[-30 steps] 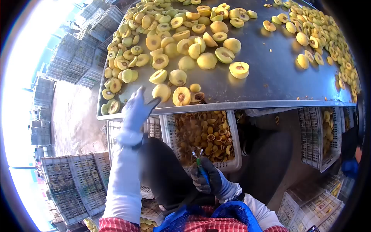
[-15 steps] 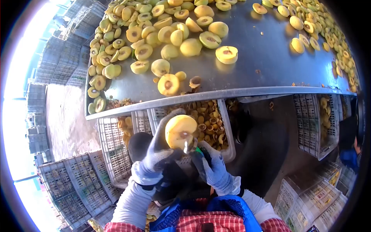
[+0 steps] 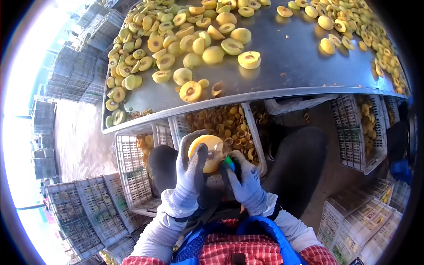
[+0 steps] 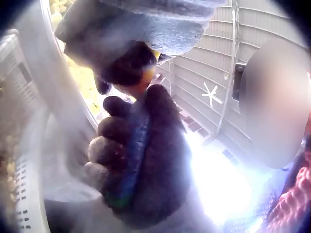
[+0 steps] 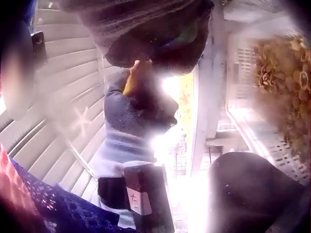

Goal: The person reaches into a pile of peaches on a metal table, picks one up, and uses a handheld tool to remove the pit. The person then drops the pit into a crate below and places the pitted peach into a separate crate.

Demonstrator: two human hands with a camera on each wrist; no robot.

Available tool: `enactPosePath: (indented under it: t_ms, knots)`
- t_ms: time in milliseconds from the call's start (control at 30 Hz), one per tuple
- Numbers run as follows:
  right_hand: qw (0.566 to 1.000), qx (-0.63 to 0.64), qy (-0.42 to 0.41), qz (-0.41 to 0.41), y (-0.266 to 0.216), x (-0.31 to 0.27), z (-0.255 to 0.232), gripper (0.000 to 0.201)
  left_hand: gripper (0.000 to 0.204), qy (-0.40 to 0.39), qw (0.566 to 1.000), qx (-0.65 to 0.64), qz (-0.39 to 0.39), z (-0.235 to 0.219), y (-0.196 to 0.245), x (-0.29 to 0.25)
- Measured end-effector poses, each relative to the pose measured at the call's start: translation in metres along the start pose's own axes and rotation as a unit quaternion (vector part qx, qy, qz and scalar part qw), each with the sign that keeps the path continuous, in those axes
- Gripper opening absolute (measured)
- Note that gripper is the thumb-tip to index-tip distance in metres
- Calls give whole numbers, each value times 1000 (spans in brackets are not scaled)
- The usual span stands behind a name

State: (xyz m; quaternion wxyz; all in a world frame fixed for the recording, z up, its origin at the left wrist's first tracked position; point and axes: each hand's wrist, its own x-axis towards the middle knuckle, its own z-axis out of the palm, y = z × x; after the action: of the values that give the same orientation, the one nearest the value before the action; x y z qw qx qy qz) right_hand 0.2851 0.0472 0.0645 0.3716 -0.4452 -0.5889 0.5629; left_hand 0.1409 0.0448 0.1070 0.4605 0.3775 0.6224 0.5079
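My gloved left hand (image 3: 187,176) holds a yellow peach half (image 3: 202,142) above my lap, thumb across its cut face and fingers round its far side. My gloved right hand (image 3: 248,183) grips a pitting tool (image 3: 229,162) with a blue and green handle, its metal end against the middle of the cut face. In the left wrist view the fingers curl round the blue handle (image 4: 138,145). The right wrist view shows a bit of the peach's yellow edge (image 5: 129,83) between the two gloves. The tool's tip is mostly hidden there.
A metal table (image 3: 282,73) ahead bears many peach halves (image 3: 165,62), heaped left and far right. Beneath its edge stands a white crate (image 3: 254,137) of scooped pieces; another crate (image 3: 134,172) sits left. Stacked crates (image 3: 84,212) stand at the left, more (image 3: 353,225) at the right.
My left hand has gone from the table's edge back to my lap, bringing a peach half. My right hand has raised the pitting tool to the fruit's cut face, where it now works.
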Motion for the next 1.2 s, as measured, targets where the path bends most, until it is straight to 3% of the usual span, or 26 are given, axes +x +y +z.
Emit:
enactPosePath:
  t_ms: [100,167,300,433,567,600,633,700,733,767,800,833,867,967,1000,1067,1167,1200]
  knots:
    - [997,-46,6,-54,-9,-10,3,20,45,25,999,8,37,7,-2,-4]
    - [980,-124,44,-149,3,-14,8,20,44,35,998,-29,40,14,-1,-12]
    - [970,-121,82,-196,0,-20,9,21,44,54,996,-8,70,25,0,-20]
    - [954,-104,100,-263,3,-29,12,23,42,35,994,-53,88,21,-16,-22]
    - [924,-178,113,-319,19,-31,12,25,41,-43,994,-36,91,20,-7,-16]
    - [971,-45,76,-224,25,-30,14,25,41,-65,995,-41,59,18,-7,-12]
    - [988,89,37,-122,32,-30,17,26,41,-102,993,-50,31,14,-2,-7]
    - [974,225,22,-23,38,-34,23,26,40,-110,985,-102,-83,14,7,-2]
    - [971,230,47,-37,37,-31,30,29,37,-95,986,-105,-85,16,3,0]
    - [950,313,-7,21,31,-26,25,32,37,-94,989,-96,-57,14,-1,1]
    - [916,387,-51,87,24,-21,19,36,36,-92,991,-88,-30,12,-5,0]
    - [809,517,-168,224,2,-19,-5,40,36,-91,993,-79,-3,11,-8,0]
    - [651,616,-274,349,-10,-19,-17,45,36,-83,996,-38,25,13,-7,2]
    - [674,588,-232,381,-12,-22,-5,51,38,-76,993,16,93,6,-23,4]
    - [684,574,-235,385,-9,-22,-4,51,36,-62,992,65,93,5,-27,3]
    - [701,546,-236,394,-3,-22,-3,49,36,-60,968,175,169,1,-28,6]
    - [805,457,-122,357,-12,-17,7,48,32,-36,932,288,217,2,-23,3]
    - [749,522,-160,376,-9,-19,5,48,33,-20,925,306,224,5,-23,1]
